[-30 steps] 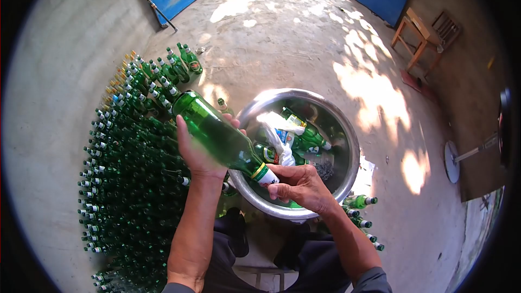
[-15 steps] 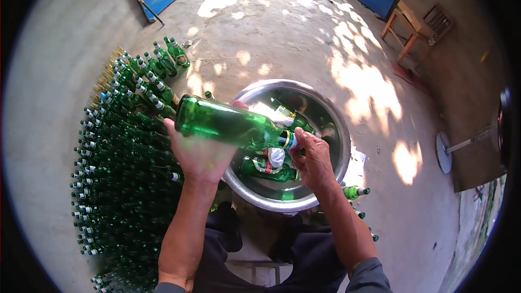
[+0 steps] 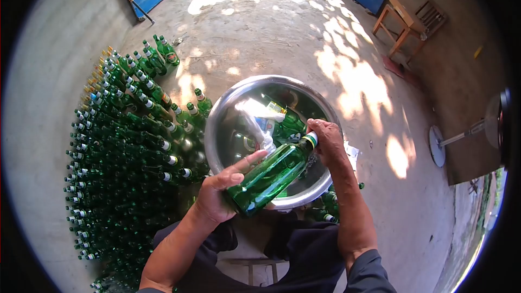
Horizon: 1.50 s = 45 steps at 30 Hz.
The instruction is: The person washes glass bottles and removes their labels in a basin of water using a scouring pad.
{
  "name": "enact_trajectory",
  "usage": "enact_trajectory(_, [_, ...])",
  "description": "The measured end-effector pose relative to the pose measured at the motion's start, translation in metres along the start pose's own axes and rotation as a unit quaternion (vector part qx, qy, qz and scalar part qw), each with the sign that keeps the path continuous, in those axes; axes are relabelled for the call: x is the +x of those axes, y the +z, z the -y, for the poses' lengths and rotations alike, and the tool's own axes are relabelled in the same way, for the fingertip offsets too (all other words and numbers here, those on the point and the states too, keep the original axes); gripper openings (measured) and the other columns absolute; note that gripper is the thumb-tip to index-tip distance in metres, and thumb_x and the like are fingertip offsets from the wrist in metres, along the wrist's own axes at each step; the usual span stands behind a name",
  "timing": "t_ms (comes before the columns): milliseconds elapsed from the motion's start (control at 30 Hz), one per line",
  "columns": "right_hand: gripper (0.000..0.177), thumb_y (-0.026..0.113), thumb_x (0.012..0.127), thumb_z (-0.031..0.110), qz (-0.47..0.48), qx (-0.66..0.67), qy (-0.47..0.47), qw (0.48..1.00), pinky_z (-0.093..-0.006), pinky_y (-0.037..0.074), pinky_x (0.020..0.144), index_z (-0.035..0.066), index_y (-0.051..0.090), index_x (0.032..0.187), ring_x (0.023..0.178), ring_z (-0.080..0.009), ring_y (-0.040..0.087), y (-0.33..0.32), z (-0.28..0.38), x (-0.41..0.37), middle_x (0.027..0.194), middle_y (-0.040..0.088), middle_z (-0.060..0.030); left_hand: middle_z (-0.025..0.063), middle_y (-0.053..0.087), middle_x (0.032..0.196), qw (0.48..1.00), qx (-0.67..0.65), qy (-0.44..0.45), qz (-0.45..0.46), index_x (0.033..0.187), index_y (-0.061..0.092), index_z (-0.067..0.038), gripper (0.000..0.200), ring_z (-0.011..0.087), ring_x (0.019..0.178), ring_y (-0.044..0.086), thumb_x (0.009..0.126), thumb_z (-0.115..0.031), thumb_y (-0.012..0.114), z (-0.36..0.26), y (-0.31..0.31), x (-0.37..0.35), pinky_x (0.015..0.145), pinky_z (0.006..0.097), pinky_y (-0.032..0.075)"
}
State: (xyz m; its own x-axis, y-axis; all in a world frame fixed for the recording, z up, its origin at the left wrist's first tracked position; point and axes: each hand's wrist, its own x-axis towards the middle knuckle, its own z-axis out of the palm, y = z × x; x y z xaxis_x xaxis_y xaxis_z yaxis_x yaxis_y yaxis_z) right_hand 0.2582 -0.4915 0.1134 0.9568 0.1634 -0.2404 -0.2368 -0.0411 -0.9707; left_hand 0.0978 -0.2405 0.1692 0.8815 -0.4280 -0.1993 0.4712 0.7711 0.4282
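Observation:
A green glass bottle [image 3: 271, 176] is tilted over the near rim of a round metal basin [image 3: 217, 109], its base toward me. My right hand [image 3: 329, 142] is closed around its neck. At the base end, my left hand [image 3: 216, 195] cups the bottle's side, thumb and one finger showing along it and the other fingers hidden behind. No label shows on the bottle's body. In the basin's water lie another green bottle [image 3: 293, 123] and a crumpled white piece [image 3: 267, 142], partly covered by the held bottle.
Crowded green bottles [image 3: 125, 168] stand on the floor at the left, some close to the basin. More bottles [image 3: 328, 203] are at the basin's near right. A wooden chair [image 3: 404, 24] and a stand fan [image 3: 438, 145] are by the right wall.
The bottle has swung from nearly level to slanting, its base lowered toward me. My left hand has moved down with the base, and my right hand still grips the neck.

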Motion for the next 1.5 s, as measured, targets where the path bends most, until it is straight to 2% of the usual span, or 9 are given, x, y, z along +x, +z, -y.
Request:
enact_trajectory(333, [0.048,0.062,0.1,0.053,-0.016,-0.086,-0.039,0.995,-0.0224,0.029,0.04,0.008,0.071,0.086,0.041,-0.0044,0.04,0.039,-0.006,0.006,0.056,0.053,0.0052,0.0212,0.059,0.126,0.995,0.059,-0.078,0.016,0.151,0.033,0.003,0.087,0.0363,0.109,0.069,0.079,-0.023,0.073,0.01,-0.007,0.001,0.076,0.0454,0.064])
enact_trajectory(433, [0.059,0.057,0.101,0.058,0.004,0.162,0.051,0.986,-0.022,0.035,0.042,0.0,0.069,0.105,0.051,-0.0043,0.047,0.048,-0.015,0.013,0.073,0.062,0.0009,0.0261,0.057,0.131,0.999,0.024,-0.036,0.006,0.152,0.032,0.005,0.088,0.0388,0.109,0.067,0.079,-0.026,0.071,-0.001,-0.002,-0.005,0.072,0.0483,0.064])
enact_trajectory(600, [0.061,0.071,0.093,0.03,0.033,-0.341,-0.244,0.907,-0.0451,0.05,0.1,0.002,0.053,0.143,0.115,-0.041,0.064,0.07,-0.071,0.027,0.131,0.062,-0.0244,0.0295,0.053,0.14,0.989,-0.012,0.146,0.001,0.151,0.035,0.008,0.085,0.0396,0.111,0.064,0.082,-0.033,0.063,-0.028,-0.006,-0.015,0.074,0.0482,0.063])
enact_trajectory(700, [0.074,0.074,0.089,0.029,0.069,-0.421,-0.241,0.872,-0.0483,0.048,0.102,0.0,0.042,0.15,0.122,-0.0421,0.06,0.087,-0.091,0.025,0.134,0.061,-0.0274,0.0316,0.05,0.143,0.983,-0.022,0.185,0.002,0.152,0.035,0.009,0.086,0.0397,0.111,0.064,0.084,-0.037,0.06,-0.034,-0.012,-0.022,0.074,0.0485,0.063])
enact_trajectory(833, [0.068,0.073,0.089,0.028,0.168,-0.419,-0.166,0.877,-0.05,0.051,0.097,-0.002,0.047,0.145,0.113,-0.0449,0.065,0.084,-0.077,0.027,0.123,0.068,-0.0271,0.0337,0.046,0.148,0.979,0.01,0.203,-0.011,0.151,0.038,0.009,0.084,0.0348,0.106,0.067,0.09,-0.046,0.054,-0.035,-0.016,-0.024,0.07,0.0452,0.059])
enact_trajectory(900, [0.063,0.074,0.089,0.03,0.044,-0.348,-0.158,0.923,-0.0447,0.055,0.091,-0.001,0.054,0.141,0.102,-0.0389,0.071,0.068,-0.085,0.042,0.109,0.073,-0.0235,0.0335,0.046,0.147,0.981,0.017,0.194,-0.009,0.152,0.037,0.008,0.084,0.0353,0.106,0.067,0.09,-0.046,0.054,-0.034,-0.013,-0.024,0.071,0.0457,0.059])
enact_trajectory(1067, [0.06,0.074,0.084,0.045,-0.006,-0.596,-0.006,0.803,-0.0429,0.057,0.089,-0.004,0.068,0.119,0.101,-0.0393,0.071,0.01,-0.065,0.032,0.108,0.073,-0.0254,0.0325,0.047,0.147,0.984,-0.001,0.177,0.006,0.153,0.036,0.008,0.084,0.0359,0.107,0.067,0.09,-0.045,0.055,-0.028,-0.008,-0.025,0.072,0.0466,0.06])
enact_trajectory(1267, [0.042,0.073,0.078,0.022,0.068,-0.525,0.096,0.843,-0.0473,0.058,0.088,-0.012,0.069,0.102,0.094,-0.0458,0.071,-0.017,-0.118,0.026,0.102,0.071,-0.0327,0.0294,0.053,0.141,0.986,-0.022,0.166,0.013,0.149,0.04,0.009,0.08,0.0357,0.108,0.067,0.089,-0.041,0.057,-0.024,-0.006,-0.021,0.075,0.0448,0.062])
enact_trajectory(1500, [0.026,0.06,0.078,0.015,-0.038,-0.612,0.019,0.79,-0.049,0.056,0.091,-0.003,0.075,0.089,0.098,-0.0478,0.069,-0.011,-0.133,0.016,0.097,0.071,-0.0304,0.0264,0.062,0.131,0.987,-0.059,0.146,-0.014,0.144,0.047,0.007,0.071,0.0351,0.106,0.068,0.087,-0.033,0.061,-0.017,-0.011,-0.013,0.077,0.0432,0.064])
